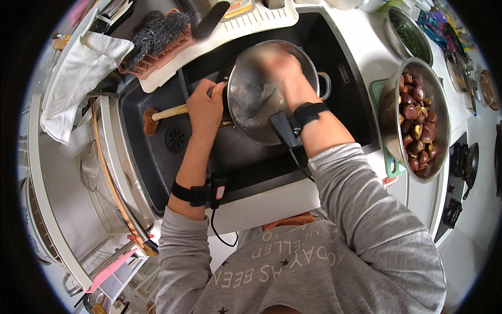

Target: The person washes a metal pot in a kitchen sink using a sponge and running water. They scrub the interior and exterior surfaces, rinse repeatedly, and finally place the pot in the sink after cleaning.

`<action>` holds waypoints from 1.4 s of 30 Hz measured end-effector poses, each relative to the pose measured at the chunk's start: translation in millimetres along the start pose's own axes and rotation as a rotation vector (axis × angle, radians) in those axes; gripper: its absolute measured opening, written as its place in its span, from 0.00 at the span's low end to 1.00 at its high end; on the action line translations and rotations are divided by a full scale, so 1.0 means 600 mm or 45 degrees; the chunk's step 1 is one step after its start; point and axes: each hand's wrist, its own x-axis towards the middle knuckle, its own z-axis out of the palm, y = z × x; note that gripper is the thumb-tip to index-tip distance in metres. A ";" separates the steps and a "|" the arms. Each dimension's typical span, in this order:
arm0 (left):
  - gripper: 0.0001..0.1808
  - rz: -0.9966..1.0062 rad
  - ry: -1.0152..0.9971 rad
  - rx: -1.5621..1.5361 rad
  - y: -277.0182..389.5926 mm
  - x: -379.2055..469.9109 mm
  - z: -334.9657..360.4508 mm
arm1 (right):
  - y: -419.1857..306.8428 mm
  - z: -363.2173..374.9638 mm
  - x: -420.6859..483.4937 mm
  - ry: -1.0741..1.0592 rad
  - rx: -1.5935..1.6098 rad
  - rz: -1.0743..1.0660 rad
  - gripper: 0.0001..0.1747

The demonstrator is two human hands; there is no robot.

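Note:
A round stainless steel pot [257, 129] stands in the black sink, tilted so that I see its wet, shiny inside. My left hand [206, 108] is closed around the handle on its left side. Inside the pot is my right hand [280, 66], near the far wall; blur hides its fingers and anything in them. A wooden-handled brush [168, 113] with brown bristles lies in the sink, its handle passing behind my left hand. The pot's other loop handle [325, 85] points right, untouched.
A steel bowl of chestnuts [392, 114] stands on the right counter, partly over a green board [392, 165]. Behind it is a bowl of greens [429, 59]. Steel wool scourers [159, 31] fill a pink rack at the back left. A white cloth [84, 78] hangs left.

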 end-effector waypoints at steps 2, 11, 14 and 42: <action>0.10 -0.039 -0.017 -0.019 -0.009 -0.004 0.002 | 0.039 -0.002 -0.023 -0.390 -0.598 -0.004 0.18; 0.11 -0.074 0.115 -0.026 -0.003 -0.015 -0.007 | -0.022 -0.032 0.013 0.323 0.222 -0.185 0.24; 0.12 0.129 0.198 0.000 -0.004 -0.008 -0.001 | -0.038 -0.049 0.029 0.502 0.486 -0.253 0.26; 0.11 -0.134 -0.021 0.039 0.044 0.003 0.002 | -0.029 -0.067 -0.048 -0.581 -4.752 -0.157 0.20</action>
